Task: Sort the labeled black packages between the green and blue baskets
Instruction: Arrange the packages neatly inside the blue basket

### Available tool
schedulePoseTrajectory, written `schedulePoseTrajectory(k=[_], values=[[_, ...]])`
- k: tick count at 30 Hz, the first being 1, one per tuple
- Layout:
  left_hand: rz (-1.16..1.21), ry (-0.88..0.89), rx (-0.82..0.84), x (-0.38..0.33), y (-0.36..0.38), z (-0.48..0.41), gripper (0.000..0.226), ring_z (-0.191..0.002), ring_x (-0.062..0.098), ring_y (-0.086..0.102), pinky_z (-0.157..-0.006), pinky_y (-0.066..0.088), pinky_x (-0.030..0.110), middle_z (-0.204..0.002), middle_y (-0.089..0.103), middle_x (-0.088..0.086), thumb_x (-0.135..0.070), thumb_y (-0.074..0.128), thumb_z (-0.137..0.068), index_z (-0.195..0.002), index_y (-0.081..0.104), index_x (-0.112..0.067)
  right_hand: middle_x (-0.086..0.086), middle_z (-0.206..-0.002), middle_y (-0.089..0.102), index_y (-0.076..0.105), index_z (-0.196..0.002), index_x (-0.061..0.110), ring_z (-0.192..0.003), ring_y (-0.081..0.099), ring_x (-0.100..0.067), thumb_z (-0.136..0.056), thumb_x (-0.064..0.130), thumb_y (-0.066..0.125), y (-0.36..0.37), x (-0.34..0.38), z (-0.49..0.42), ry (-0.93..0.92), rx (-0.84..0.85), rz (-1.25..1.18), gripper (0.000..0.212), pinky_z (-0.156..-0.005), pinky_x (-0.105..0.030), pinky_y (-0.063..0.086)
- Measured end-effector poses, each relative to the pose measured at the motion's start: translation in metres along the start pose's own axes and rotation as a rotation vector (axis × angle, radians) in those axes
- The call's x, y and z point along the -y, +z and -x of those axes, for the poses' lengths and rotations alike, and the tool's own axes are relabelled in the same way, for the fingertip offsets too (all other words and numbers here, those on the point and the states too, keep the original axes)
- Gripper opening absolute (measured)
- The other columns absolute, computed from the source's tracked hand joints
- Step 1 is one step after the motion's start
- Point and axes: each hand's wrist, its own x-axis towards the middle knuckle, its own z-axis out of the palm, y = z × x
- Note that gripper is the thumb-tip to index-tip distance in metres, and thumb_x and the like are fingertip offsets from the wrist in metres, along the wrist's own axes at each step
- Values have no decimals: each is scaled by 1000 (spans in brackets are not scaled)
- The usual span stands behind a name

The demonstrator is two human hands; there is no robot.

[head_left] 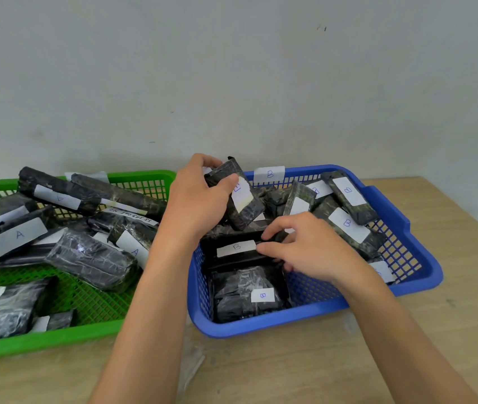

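Note:
A green basket (92, 330) on the left holds several black wrapped packages with white labels marked A (17, 236). To its right, a blue basket (264, 323) with a B tag on its far rim holds several packages marked B (348, 223). My left hand (199, 196) grips a black package (239, 196) with a white label, lifted over the blue basket's back left corner. My right hand (307, 246) rests inside the blue basket, its fingertips on a flat black package labelled B (232, 250). Another B package (246, 293) lies at the basket's front.
Both baskets stand on a light wooden table (436, 330) against a pale wall. The table's right edge runs close to the blue basket. A piece of transparent plastic film (191, 365) lies on the table in front, between the baskets.

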Motion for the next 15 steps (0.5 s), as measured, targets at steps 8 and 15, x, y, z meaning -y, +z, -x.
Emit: schedulePoseTrajectory(k=[8,15], values=[[-15,7,-13,0,-1,0,22,-91,15,68,-80,58,36,-117,66,-2,-36,71,-92,-110,60,-34,-5,-68,77,74,-86,26,-64,76,-16,-80,28,89,-7,-2,0,51,47,-193,16,-66,-33,61],[-17,12,-14,1,-1,-1,21,-91,13,69,-81,57,37,-122,65,-3,-36,71,-91,-110,60,-35,-11,-73,77,77,-80,19,-60,70,-14,-80,25,88,-22,8,7,45,85,-418,13,-62,-29,60]])
